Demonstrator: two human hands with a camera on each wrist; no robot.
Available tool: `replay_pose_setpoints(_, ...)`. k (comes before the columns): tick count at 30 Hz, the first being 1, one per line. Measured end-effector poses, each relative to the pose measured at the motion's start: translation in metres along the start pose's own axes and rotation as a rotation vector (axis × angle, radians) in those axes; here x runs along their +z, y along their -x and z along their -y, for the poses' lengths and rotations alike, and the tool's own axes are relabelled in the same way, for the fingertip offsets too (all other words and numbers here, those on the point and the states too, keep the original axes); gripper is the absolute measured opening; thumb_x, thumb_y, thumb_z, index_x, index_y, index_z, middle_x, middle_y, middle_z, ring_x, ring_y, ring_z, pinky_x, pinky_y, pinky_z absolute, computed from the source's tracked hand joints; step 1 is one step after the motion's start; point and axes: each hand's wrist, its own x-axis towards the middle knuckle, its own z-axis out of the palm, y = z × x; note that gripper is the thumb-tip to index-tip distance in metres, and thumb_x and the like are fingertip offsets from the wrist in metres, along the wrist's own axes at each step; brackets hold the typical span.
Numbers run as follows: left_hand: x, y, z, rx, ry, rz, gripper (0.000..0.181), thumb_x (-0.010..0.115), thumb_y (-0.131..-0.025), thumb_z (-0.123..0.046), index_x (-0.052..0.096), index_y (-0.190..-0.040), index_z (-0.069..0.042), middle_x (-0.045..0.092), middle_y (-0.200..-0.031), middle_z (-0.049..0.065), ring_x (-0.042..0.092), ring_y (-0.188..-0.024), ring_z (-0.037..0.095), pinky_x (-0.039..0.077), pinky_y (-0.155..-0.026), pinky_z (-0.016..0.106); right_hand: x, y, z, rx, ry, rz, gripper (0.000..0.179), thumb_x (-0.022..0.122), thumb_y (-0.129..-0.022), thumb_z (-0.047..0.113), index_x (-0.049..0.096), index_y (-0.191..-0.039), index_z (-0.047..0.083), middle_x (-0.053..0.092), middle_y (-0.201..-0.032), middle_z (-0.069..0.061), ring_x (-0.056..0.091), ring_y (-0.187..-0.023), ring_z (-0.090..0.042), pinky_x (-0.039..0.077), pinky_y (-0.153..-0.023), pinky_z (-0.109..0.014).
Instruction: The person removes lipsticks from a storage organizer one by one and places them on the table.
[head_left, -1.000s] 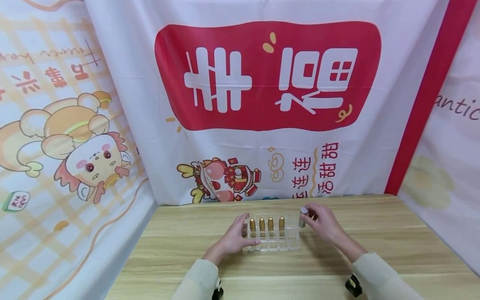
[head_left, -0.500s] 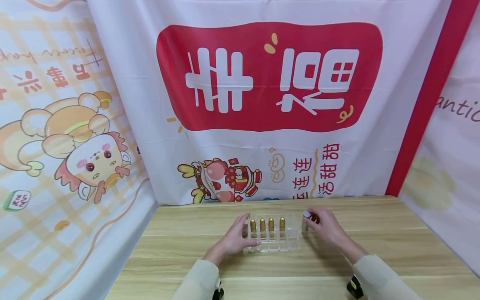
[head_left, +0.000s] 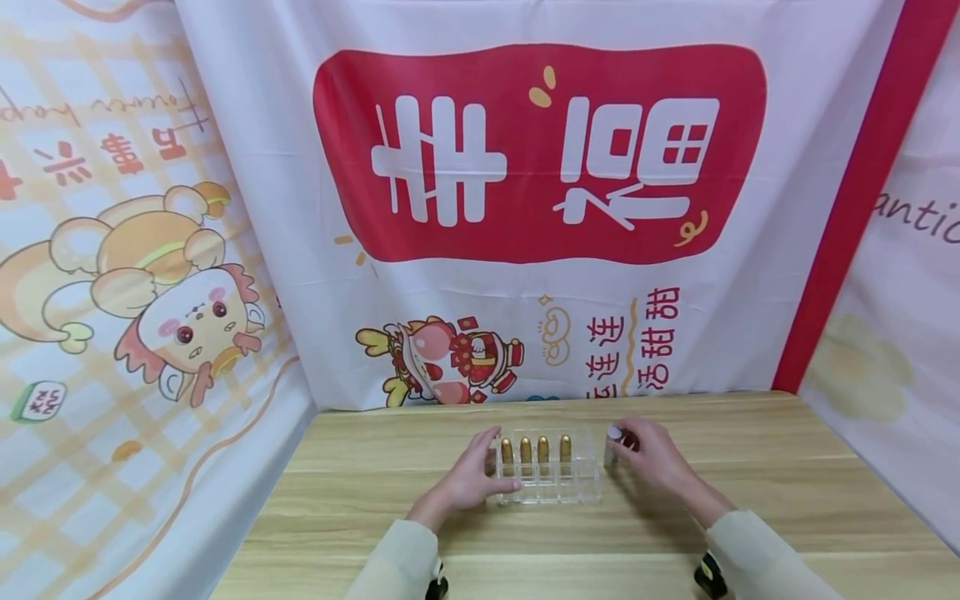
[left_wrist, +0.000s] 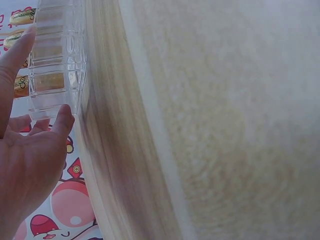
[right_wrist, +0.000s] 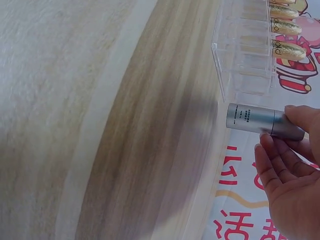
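A clear lipstick organizer [head_left: 558, 492] with two rows of compartments stands on the table. Several gold bullet-shaped lipsticks [head_left: 543, 450] stand upright in its back row; the rightmost back compartment holds none. My left hand [head_left: 467, 477] grips the organizer's left end, thumb in front and fingers at the back. Just off its right end, my right hand [head_left: 654, 454] pinches a silver lipstick tube [right_wrist: 252, 119] between thumb and fingers. The tube is upright in the head view, with small dark print on its side in the right wrist view. Whether its base touches the table I cannot tell.
The wooden table [head_left: 555, 542] runs back to a white cloth backdrop [head_left: 750, 333] with red printing. Printed cloths also hang at the left [head_left: 247, 467] and right. Both forearms come in from the front edge.
My right hand has shifted slightly right and down with the silver lipstick tube, away from the organizer's end. The left hand and the organizer stay put.
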Motion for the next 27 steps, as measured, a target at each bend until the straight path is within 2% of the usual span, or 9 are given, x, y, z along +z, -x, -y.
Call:
replay_pose_setpoints(14,0.0003,0.0003,-0.001,-0.003,-0.006,-0.001,0.106,0.089,-0.08,-0.029,0.024,-0.163,-0.017,0.031,-0.162,0.017,0.046,-0.139,0.042,0.045,-0.114,0.052,0.0045,0.0006,-0.0013,0.018,0.023,0.019,0.006,0.074,-0.092,0.007,0.069,-0.094,0.01,0.065,-0.083,0.004,0.059,-0.074,-0.011,0.055,-0.065,-0.023)
replay_pose_setpoints(27,0.0009,0.001,-0.0009,-0.003,0.008,-0.002,0.108,0.089,-0.078,-0.03,0.024,-0.163,-0.019,0.031,-0.162,0.017,0.045,-0.14,0.042,0.044,-0.114,0.054,0.0057,0.0023,-0.0028,0.043,-0.002,0.031,0.01,0.073,-0.091,0.004,0.07,-0.1,0.005,0.067,-0.087,0.001,0.062,-0.079,-0.017,0.056,-0.068,-0.024)
